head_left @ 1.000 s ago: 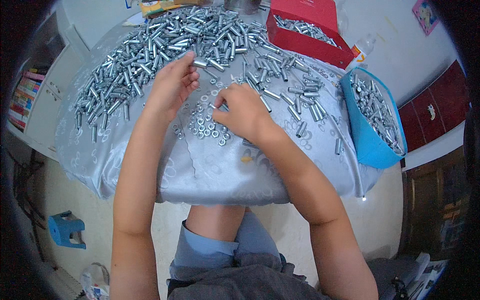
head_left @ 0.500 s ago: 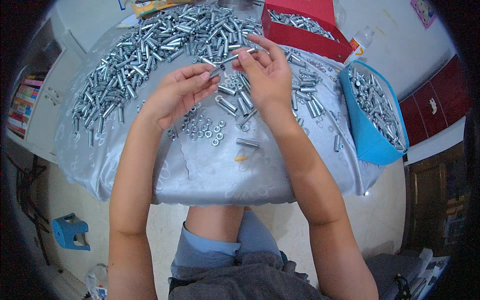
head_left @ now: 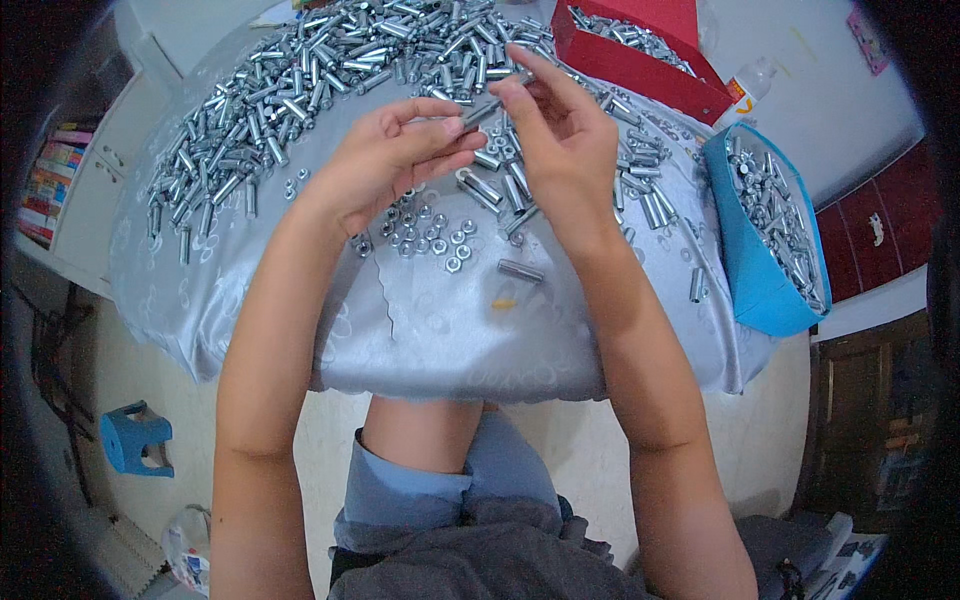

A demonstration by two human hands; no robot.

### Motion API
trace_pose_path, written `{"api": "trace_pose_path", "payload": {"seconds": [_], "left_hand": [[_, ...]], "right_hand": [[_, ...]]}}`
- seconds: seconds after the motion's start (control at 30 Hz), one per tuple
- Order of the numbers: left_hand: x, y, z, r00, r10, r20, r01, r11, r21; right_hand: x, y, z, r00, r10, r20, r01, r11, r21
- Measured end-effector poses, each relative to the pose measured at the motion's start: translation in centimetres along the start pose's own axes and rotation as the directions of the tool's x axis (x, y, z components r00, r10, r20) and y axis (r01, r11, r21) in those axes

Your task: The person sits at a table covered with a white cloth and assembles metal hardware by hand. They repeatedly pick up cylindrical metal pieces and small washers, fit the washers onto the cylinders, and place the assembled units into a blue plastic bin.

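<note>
- We are pinching the left end of a slim, shiny silver metal cylinder (head_left: 482, 115) between the thumb and fingers of our left hand (head_left: 405, 150), just beyond the loose cluster of small silver hexagonal nuts (head_left: 430, 238).
- With our right hand (head_left: 565, 130), beyond and to the right of the nuts, we are pinching the cylinder's other end, one finger stretching out past the thumb; our fingers are partly covering it, so we cannot tell whether one piece or two are meeting there.
- The cylinder itself is slanting across the gap between our hands, held above the desk (head_left: 440, 350) with its glossy silver-grey cloth, beyond the nuts.
- A short silver metal sleeve (head_left: 521, 271) is lying just right of the nuts, and a small yellow scrap (head_left: 503, 304) is resting nearer to us than they are.
- A broad heap of silver metal cylinders (head_left: 330, 75) is spreading beyond and left of the nuts.
- An open red box (head_left: 640, 70) of metal parts is standing far beyond them, to the right.
- A blue, soft-walled bin (head_left: 745, 255), also holding metal parts, is standing well to their right.
</note>
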State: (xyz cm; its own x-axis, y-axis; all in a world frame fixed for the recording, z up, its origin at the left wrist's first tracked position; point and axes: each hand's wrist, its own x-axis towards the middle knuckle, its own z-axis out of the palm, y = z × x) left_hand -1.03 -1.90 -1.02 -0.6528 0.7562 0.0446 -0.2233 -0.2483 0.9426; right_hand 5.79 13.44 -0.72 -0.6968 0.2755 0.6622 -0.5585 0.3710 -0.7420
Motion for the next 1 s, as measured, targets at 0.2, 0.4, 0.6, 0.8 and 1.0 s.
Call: {"api": "trace_pose_path", "payload": {"seconds": [0.2, 0.4, 0.6, 0.8, 1.0], "left_hand": [[0.0, 0.1, 0.3, 0.992, 0.100, -0.071, -0.088, 0.983, 0.162], [0.4, -0.7, 0.0, 0.921, 0.390, -0.007, -0.352, 0.837, 0.419], [0.7, -0.3, -1.4, 0.882, 0.354, -0.310, -0.201, 0.879, 0.431], [1.0, -0.1, -1.9, 0.860, 0.241, -0.451, -0.165, 0.966, 0.201], [1.0, -0.3, -1.5, 0.877, 0.201, -0.437, -0.149, 0.977, 0.149]], "right_hand": [[-0.6, 0.6, 0.7, 0.979, -0.022, 0.202, 0.032, 0.999, -0.044], [-0.3, 0.1, 0.9, 0.979, -0.117, 0.164, 0.134, 0.986, -0.097], [-0.5, -0.3, -0.7, 0.917, 0.248, 0.313, -0.023, 0.815, -0.578], [-2.5, 1.1, 1.1, 0.839, 0.046, 0.542, 0.333, 0.744, -0.579], [-2.7, 1.5, 1.6, 0.858, 0.052, 0.511, 0.291, 0.771, -0.566]]}}
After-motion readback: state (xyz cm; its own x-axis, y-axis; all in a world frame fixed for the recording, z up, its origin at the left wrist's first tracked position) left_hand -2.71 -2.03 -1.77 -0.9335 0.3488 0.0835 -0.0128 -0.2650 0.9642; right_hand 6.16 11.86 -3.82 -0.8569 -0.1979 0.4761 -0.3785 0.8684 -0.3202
